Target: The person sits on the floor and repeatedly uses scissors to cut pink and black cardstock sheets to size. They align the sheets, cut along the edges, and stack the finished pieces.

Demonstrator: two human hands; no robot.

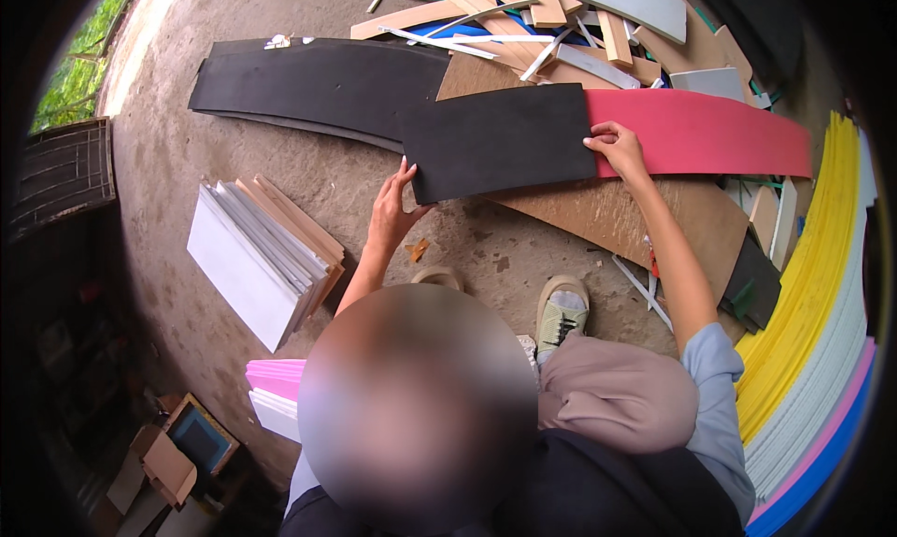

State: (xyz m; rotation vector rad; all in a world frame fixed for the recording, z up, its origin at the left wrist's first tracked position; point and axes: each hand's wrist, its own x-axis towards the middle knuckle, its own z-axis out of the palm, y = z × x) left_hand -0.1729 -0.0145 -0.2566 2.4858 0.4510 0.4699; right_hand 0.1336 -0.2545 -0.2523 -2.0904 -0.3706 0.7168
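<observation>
A black rectangular sheet (505, 140), which looks like foam, is held up in front of me by its two ends. My left hand (392, 215) is closed on its lower left corner, fingers along the edge and thumb near the bottom. At the right edge my right hand (619, 149) pinches the sheet between thumb and fingers. Under and beyond its right end lies a long pink-red sheet (701, 131). To the left, long black sheets (308, 84) are stacked on the ground. A brown board (645, 215) lies partly hidden below the held sheet.
Piled offcuts (547, 5) of wood-coloured, white and blue strips lie at the far side. White and tan sheets (252, 261) stand stacked at left, with pink and white pieces (274, 378) nearer me. Yellow sheets (799, 275) line the right. My shoe (563, 303) is on the concrete floor (374, 257).
</observation>
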